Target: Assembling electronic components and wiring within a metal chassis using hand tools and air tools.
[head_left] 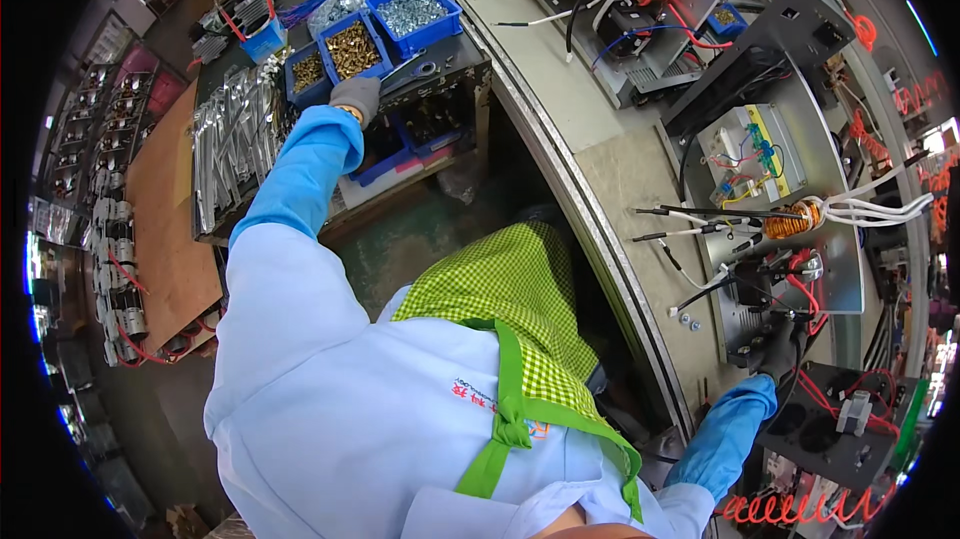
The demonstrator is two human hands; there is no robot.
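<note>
The left hand [357, 96], in a grey glove, is held at the near edge of a blue bin [376, 71] in which brass-coloured fasteners [352, 45] are heaped. Its fingers are partly hidden, so how far they are closed, and whether anything is gripped, cannot be made out. A second blue bin [428, 40], filled with silver-coloured fasteners, is set beside it, and a wrench [426, 69] is laid just to the right of the hand. Metal strips [228, 144] are stacked to the left.

The right hand [778, 351], in a dark glove, is placed well apart, at the near end of an open metal chassis [843, 279] on the bench [615, 164], near black parts and red wires [806, 289]. Its grip is obscured too and cannot be judged. Small nuts [690, 321] are seen loose on the bench beside the chassis.

On the pale blue shirt [350, 399], red characters [474, 394] are printed, with small dark lettering next to them; an orange mark [540, 430] is partly covered by the green apron strap [512, 379]
</note>
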